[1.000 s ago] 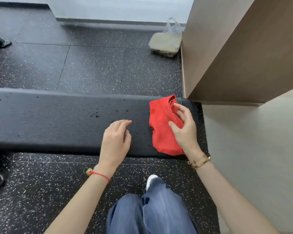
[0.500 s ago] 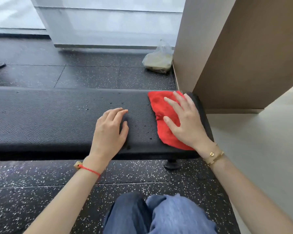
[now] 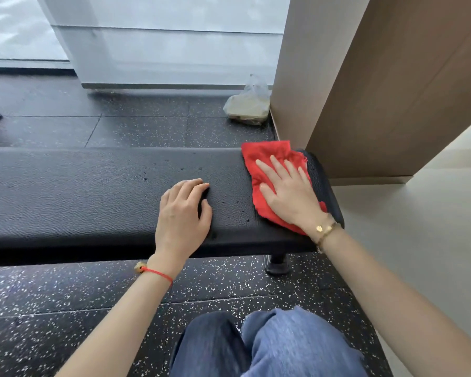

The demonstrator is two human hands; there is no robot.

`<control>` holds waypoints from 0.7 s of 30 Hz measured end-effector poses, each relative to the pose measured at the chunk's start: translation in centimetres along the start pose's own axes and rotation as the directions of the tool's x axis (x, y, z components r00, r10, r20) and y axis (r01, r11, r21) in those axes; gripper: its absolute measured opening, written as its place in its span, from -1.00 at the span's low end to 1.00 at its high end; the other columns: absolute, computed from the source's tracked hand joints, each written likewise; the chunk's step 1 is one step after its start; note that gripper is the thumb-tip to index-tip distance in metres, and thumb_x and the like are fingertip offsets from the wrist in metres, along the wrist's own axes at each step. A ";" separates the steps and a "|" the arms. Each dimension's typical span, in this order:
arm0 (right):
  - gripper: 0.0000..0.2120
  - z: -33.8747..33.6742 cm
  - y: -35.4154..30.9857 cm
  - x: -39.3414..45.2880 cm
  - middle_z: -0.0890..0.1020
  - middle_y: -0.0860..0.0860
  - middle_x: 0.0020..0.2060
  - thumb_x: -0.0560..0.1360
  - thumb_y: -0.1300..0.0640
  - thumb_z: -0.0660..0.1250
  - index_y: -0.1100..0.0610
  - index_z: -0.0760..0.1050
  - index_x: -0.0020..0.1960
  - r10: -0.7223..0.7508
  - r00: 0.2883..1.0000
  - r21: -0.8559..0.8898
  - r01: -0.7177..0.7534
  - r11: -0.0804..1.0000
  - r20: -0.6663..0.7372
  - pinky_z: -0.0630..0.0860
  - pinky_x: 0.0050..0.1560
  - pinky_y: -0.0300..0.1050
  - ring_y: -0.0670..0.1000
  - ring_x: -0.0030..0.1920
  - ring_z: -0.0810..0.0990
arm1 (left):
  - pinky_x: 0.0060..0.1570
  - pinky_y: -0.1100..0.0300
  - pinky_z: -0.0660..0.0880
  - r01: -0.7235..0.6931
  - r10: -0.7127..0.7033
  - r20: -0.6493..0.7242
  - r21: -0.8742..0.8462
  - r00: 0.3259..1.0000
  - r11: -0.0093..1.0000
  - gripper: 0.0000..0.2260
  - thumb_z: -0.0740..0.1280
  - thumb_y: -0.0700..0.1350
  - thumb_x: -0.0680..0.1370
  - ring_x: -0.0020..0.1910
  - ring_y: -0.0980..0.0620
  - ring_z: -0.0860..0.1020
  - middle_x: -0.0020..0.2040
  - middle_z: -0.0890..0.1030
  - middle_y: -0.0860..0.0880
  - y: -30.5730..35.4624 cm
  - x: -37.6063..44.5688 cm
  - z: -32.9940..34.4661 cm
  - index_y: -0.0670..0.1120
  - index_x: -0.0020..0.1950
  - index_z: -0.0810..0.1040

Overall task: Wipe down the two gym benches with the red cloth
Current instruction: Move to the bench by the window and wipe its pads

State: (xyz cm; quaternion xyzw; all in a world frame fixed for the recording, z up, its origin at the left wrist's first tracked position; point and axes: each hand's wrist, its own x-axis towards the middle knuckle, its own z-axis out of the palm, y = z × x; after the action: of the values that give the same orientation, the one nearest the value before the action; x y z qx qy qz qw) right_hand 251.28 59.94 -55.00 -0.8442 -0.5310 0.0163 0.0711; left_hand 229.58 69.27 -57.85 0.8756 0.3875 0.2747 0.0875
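A long black padded gym bench (image 3: 79, 191) runs across the view from the left edge to the right of centre. The red cloth (image 3: 264, 156) lies spread on its right end. My right hand (image 3: 288, 191) presses flat on the cloth with fingers spread, pointing away from me. My left hand (image 3: 182, 213) rests on the bare bench top just left of the cloth, fingers loosely curled, holding nothing. Dark specks dot the bench surface between the two hands. Only one bench is in view.
A brown wall panel (image 3: 392, 91) stands right behind the bench's right end. A plastic bag (image 3: 248, 104) sits on the speckled black floor (image 3: 65, 308) by the wall. A bench foot (image 3: 276, 263) shows below the right end. My knees (image 3: 269, 344) are at the bottom.
My right hand went from pinching the bunched cloth to lying flat on it, and the cloth spread out toward the bench's far edge. The view came closer to the bench. My left hand stayed put.
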 end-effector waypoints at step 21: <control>-0.48 0.0 2.3 -0.7 0.06 0.07 0.58 0.62 -0.02 0.04 -0.13 0.06 0.56 0.166 0.986 0.014 -0.166 0.986 -0.029 -0.13 0.55 0.13 0.14 0.57 0.03 | 0.37 0.05 0.33 0.009 -0.009 0.004 -0.011 1.000 1.000 -0.70 0.28 -0.13 0.55 0.32 -0.02 0.44 0.30 0.55 0.02 -0.2 -0.2 0.1 -0.06 0.28 0.54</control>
State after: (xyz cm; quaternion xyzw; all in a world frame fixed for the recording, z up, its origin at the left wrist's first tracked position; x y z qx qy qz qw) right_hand 252.99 58.30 -55.32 -0.8852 -0.4578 0.0126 0.0824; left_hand 229.40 69.22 -58.06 0.8738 0.3899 0.2748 0.0945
